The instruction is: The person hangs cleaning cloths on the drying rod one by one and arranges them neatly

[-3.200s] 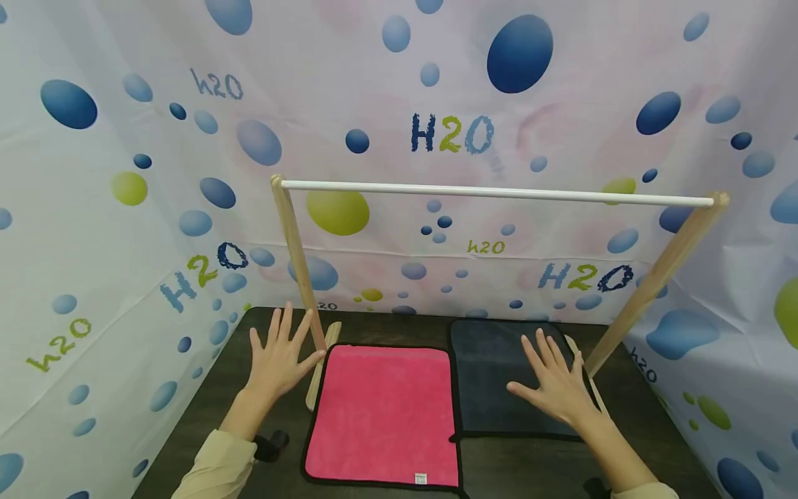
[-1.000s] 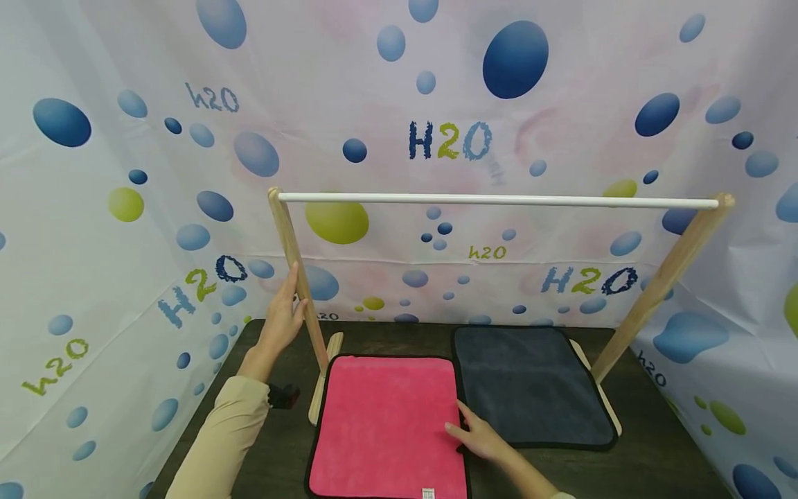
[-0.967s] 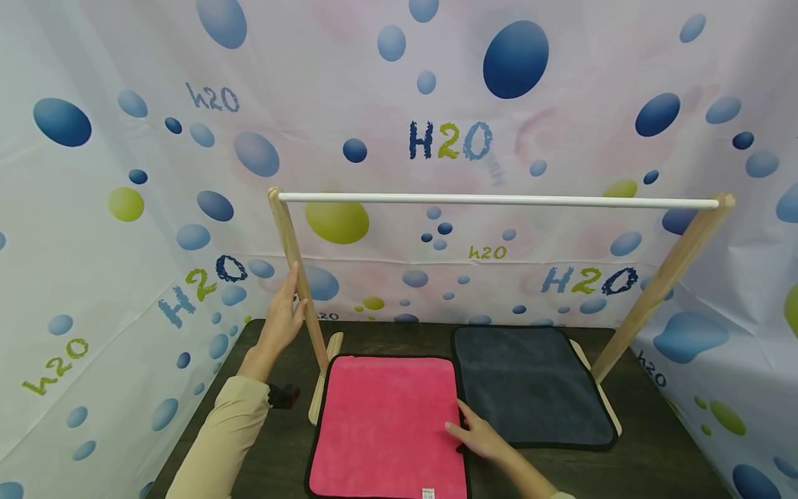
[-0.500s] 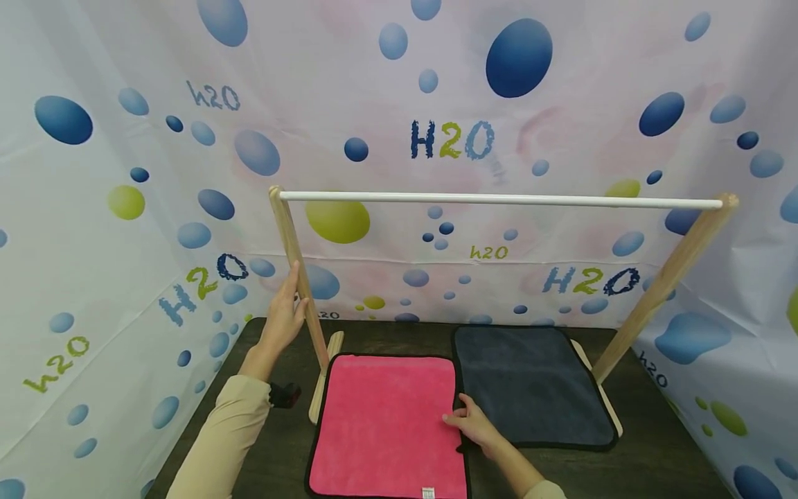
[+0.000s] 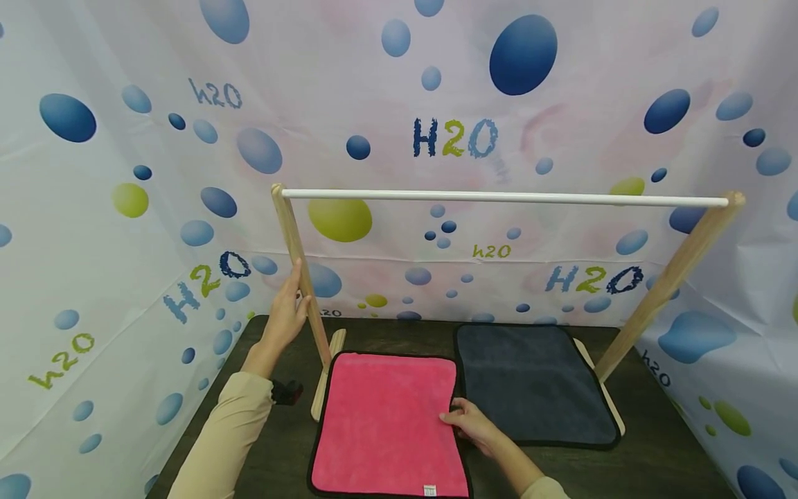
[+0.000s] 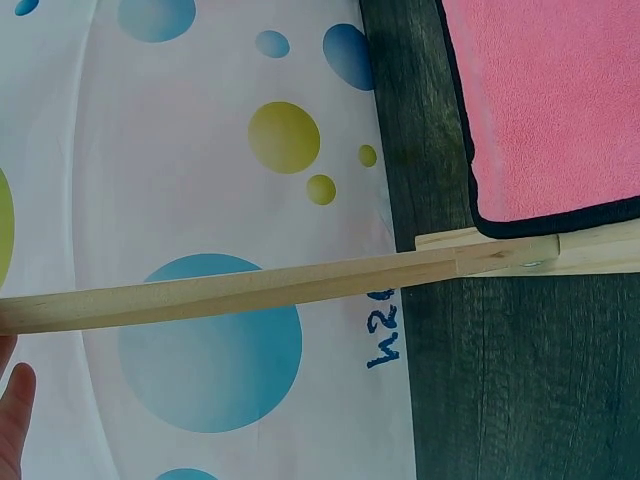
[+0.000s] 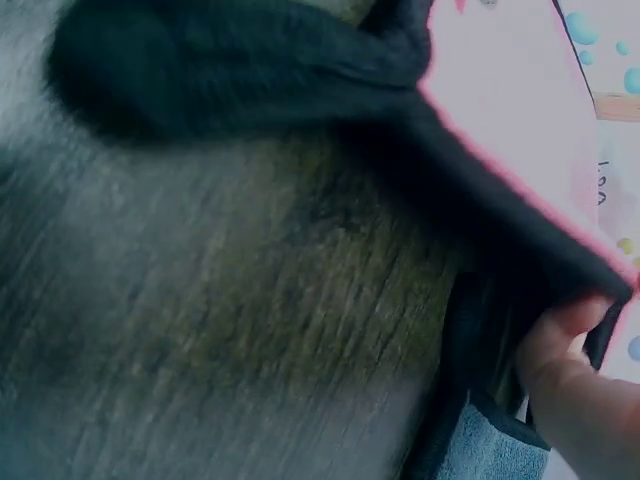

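Observation:
A pink towel [image 5: 386, 423] with black edging lies on the table, its right edge bent up where my right hand [image 5: 476, 426] pinches it between thumb and fingers. In the right wrist view the thumb [image 7: 570, 365] presses against the black edging [image 7: 520, 230]. My left hand [image 5: 283, 315] rests against the left wooden post [image 5: 302, 274] of a rack, its fingers mostly straight. The left wrist view catches only fingertips [image 6: 17, 410] just below that post. A dark grey-blue towel [image 5: 530, 384] lies flat beside the pink one.
A white bar [image 5: 499, 197] joins the left post to the right wooden post [image 5: 667, 287], above the towels. Flat wooden feet, such as the left one [image 5: 320, 395], stand on the dark table [image 5: 274, 436]. A white curtain [image 5: 386, 90] with blue dots encloses the back and sides.
Both hands hovered open at first. The left hand has moved onto the left post and stays there. The right hand has moved left to the pink towel, gripped its edge and raised it slightly.

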`<state>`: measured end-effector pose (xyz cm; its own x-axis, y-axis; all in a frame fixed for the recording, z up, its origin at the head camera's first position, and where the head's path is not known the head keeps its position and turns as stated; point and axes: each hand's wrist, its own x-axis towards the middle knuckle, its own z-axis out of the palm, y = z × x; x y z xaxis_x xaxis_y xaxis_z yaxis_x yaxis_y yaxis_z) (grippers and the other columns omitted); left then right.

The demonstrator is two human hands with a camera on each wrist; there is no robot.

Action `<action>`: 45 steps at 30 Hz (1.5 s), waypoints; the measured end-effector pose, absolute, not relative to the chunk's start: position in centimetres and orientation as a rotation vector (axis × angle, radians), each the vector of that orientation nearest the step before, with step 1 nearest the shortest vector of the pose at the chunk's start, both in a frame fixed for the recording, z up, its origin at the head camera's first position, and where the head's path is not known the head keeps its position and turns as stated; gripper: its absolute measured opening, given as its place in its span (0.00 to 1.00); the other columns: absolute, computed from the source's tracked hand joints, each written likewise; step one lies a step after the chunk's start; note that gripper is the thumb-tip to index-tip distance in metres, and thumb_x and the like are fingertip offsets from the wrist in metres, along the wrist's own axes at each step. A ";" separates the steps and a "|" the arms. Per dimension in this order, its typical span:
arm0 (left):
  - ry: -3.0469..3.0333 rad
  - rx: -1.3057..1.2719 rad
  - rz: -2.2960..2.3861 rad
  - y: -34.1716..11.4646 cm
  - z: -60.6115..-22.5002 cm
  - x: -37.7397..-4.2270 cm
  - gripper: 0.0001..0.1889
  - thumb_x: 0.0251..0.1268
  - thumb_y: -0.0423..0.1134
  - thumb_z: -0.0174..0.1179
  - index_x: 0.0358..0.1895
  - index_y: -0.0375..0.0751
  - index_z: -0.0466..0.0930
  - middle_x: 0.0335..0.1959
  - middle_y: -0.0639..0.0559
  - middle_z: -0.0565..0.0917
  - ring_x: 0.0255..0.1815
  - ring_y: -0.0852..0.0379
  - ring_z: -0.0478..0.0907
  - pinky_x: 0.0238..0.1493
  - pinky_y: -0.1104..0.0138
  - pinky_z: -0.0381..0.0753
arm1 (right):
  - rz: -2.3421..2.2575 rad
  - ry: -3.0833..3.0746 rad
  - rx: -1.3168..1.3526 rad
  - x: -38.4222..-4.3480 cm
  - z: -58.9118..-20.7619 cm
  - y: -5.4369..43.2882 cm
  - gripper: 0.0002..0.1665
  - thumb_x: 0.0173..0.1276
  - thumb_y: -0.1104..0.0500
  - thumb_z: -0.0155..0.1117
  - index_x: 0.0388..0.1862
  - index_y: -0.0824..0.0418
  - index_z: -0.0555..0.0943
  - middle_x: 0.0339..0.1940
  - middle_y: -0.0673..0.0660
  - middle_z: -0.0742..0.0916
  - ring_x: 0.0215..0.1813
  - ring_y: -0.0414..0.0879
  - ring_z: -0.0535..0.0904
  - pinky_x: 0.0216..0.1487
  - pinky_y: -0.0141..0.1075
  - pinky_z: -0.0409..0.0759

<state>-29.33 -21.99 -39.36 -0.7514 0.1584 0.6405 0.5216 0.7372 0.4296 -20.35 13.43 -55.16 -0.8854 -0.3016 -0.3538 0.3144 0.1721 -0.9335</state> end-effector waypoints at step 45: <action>-2.313 -0.534 -0.848 -22.0 -39.6 -29.8 0.45 0.57 0.18 0.53 0.73 0.49 0.41 0.54 0.26 0.67 0.46 0.33 0.72 0.38 0.48 0.78 | -1.840 1.878 -0.281 -20.6 -47.5 10.6 0.50 0.67 0.58 0.55 0.71 0.68 0.33 0.70 0.73 0.52 0.71 0.65 0.43 0.65 0.62 0.47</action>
<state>-29.81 -22.01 -39.60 -0.7318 0.1569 0.6632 0.5484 0.7134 0.4363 -20.64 10.63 -47.51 -0.8576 -0.4740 -0.1997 0.1900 0.0688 -0.9794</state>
